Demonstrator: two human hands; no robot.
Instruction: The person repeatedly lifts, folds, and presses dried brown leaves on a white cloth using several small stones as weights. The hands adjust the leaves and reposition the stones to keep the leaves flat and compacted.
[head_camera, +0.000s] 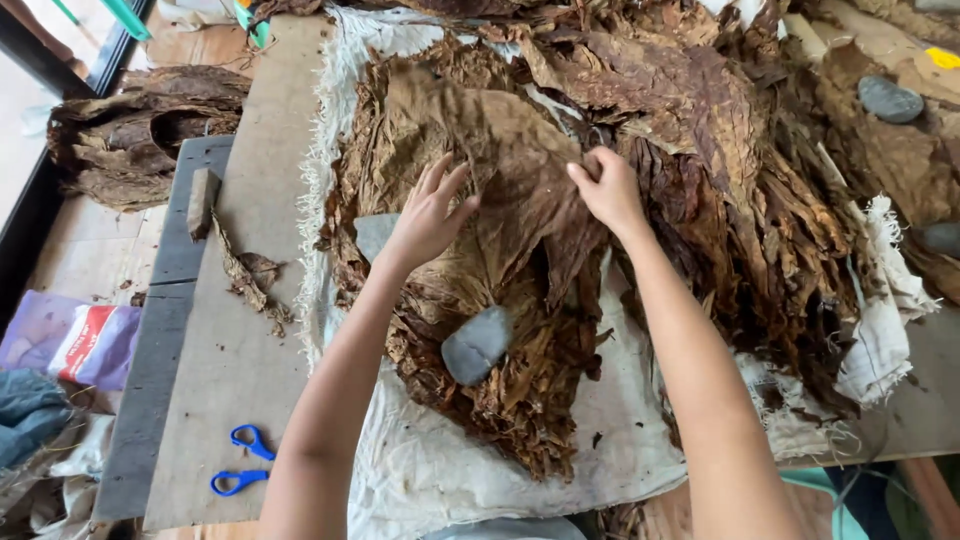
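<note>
Both hands are on a big dried brown leaf (510, 170) spread over the leaf pile (520, 380) on the white cloth (450, 470); left hand (428, 218) lies flat, fingers spread, grip released; right hand (607, 188) has its grip pinching the leaf's upper edge; a grey stone (477, 343) sits on the pile just below; blue scissors (240, 460) lie well off to the left on the tabletop (240, 340).

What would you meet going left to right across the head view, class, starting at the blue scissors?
Blue scissors → left hand → grey stone → right hand → frayed white cloth, with dried brown leaves piled on it.
</note>
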